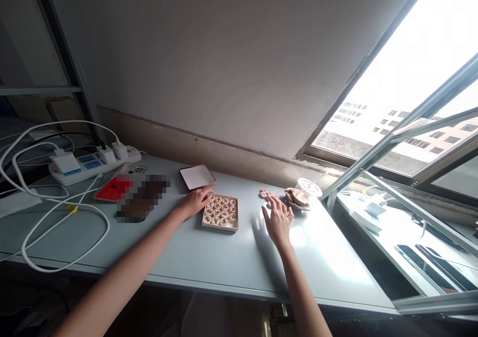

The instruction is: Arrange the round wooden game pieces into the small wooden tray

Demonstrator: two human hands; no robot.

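A shallow open box (pixel 220 227) sits on the grey table, filled with rows of round wooden Chinese chess pieces (pixel 224 207) with dark characters on them. At its upper left corner is my left hand (pixel 194 202), fingers bent together over the edge as if gripping it; the fingertips are partly hidden. To the right, my right hand (pixel 278 220) reaches palm down with its fingers spread. Just beyond its fingertips lie several loose chess pieces (pixel 264 193), some hidden behind the fingers. Nothing shows in this hand's grasp.
The box lid (pixel 197 176) lies upturned behind the box. Right of the loose pieces stand a brown ornament-like holder (pixel 298 202) and a clear lidded cup (pixel 309 187). At left are a power strip (pixel 93 165), white cables (pixel 65 270) and a phone with a red back (pixel 115 187). A metal frame (pixel 373 150) rises at right.
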